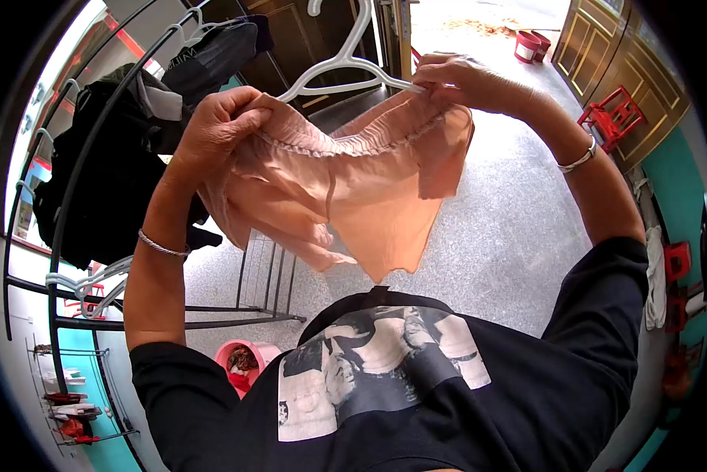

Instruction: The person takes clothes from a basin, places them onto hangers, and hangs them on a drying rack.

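The left hand's [212, 134] fingers are curled closed, thumb pressed against them, pinching the left end of the garment's waistband. The right hand's [479, 85] fingers pinch the other end, right where one arm of the white hanger [346, 69] comes down. Between the two hands, the pink garment [298, 181] is held up in the air, its gathered waistband stretched and sagging in the middle, its lower part hanging loose. The hanger rises above the garment; whether its tips sit inside the waistband I cannot tell.

Left of the garment, dark clothes [94, 169] hang on a black rack [243, 322], with spare hangers [94, 285] below them. Below the garment and to its left, a pink bucket [268, 354] stands on the floor [511, 220]. Right of the garment and well apart is a red chair [610, 116]; above it and to its right, beyond the doorway, stand red buckets [525, 50].
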`<act>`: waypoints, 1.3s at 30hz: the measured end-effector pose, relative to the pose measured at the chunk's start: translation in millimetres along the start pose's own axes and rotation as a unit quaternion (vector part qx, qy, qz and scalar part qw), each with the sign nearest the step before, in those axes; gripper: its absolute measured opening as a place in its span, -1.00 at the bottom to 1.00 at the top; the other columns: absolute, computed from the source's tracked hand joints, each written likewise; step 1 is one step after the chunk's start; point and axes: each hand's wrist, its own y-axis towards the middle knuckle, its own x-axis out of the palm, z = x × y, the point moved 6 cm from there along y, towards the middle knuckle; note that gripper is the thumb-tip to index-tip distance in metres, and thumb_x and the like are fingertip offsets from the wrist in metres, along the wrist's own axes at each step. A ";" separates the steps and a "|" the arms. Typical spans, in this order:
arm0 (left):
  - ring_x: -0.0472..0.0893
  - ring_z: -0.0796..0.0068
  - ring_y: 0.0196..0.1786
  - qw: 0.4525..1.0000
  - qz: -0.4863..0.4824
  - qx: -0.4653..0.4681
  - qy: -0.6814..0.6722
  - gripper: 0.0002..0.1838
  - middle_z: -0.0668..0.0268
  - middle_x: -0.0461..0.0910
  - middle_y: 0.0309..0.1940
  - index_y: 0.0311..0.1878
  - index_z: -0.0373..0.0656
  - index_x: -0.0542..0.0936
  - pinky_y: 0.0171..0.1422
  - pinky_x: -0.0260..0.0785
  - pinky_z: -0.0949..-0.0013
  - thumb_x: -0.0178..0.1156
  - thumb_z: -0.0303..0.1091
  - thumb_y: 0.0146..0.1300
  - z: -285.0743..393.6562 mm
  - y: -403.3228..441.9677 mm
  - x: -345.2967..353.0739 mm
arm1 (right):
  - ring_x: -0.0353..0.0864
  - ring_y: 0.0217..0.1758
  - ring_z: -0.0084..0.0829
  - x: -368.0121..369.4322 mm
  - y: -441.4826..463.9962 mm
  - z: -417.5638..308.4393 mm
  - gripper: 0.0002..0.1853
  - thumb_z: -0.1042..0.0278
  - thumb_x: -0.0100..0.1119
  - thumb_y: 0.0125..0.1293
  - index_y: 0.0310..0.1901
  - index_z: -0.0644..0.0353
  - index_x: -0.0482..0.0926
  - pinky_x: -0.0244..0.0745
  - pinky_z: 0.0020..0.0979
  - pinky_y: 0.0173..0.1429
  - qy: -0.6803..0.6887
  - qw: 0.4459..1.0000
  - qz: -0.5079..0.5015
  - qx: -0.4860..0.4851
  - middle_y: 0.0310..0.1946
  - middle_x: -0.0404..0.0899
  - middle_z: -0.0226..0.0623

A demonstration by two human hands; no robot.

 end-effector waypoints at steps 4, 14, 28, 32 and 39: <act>0.55 0.67 -0.24 1.000 -0.010 -0.009 0.011 -0.79 0.37 0.60 -0.31 -0.13 -0.25 0.59 -0.03 0.43 0.57 0.15 -0.31 0.31 -7.5 -4.3 -14.4 | 0.54 -0.24 -0.36 -10.6 -8.1 9.0 -0.90 0.52 0.12 0.21 -0.23 0.25 0.53 0.49 -0.39 -0.15 -0.026 0.999 0.039 -0.027 -0.32 0.48 -0.26; 0.52 0.69 -0.28 0.995 0.007 0.040 -0.091 -0.80 0.40 0.59 -0.36 -0.18 -0.26 0.59 -0.09 0.41 0.59 0.22 -0.32 0.26 -12.9 -16.2 -20.5 | 0.56 -0.03 -0.43 -42.1 24.9 67.9 -0.75 0.48 0.11 0.28 0.00 0.21 0.53 0.42 -0.41 0.16 0.043 0.996 0.065 0.039 -0.09 0.59 -0.29; 0.49 0.70 -0.31 0.997 0.018 0.007 -0.072 -0.84 0.41 0.58 -0.38 -0.20 -0.29 0.59 -0.14 0.40 0.58 0.19 -0.37 0.27 -17.7 -7.4 14.6 | 0.42 -0.38 -0.65 -3.9 38.6 -37.3 -0.72 0.17 0.07 0.35 -0.30 0.26 0.56 0.36 -0.52 -0.26 0.151 0.988 -0.008 0.042 -0.50 0.49 -0.43; 0.45 0.67 -0.28 0.995 -0.083 0.003 -0.056 -0.77 0.43 0.50 -0.39 -0.22 -0.23 0.57 -0.15 0.37 0.54 0.12 -0.23 0.32 -12.3 -2.6 33.6 | 0.43 -0.51 -0.46 5.8 31.1 -50.1 -0.71 0.20 0.09 0.25 -0.41 0.32 0.48 0.37 -0.36 -0.39 0.196 0.977 0.012 0.089 -0.54 0.41 -0.28; 0.40 0.71 -0.29 0.957 -0.232 -0.053 -0.167 -0.71 0.49 0.47 -0.39 -0.19 -0.24 0.57 -0.17 0.32 0.56 0.11 -0.16 0.34 -40.3 -6.2 70.6 | 0.49 -0.52 -0.46 8.0 15.9 -63.8 -0.63 0.13 0.25 0.16 -0.18 0.28 0.51 0.42 -0.35 -0.40 0.205 0.968 -0.100 0.110 -0.52 0.50 -0.24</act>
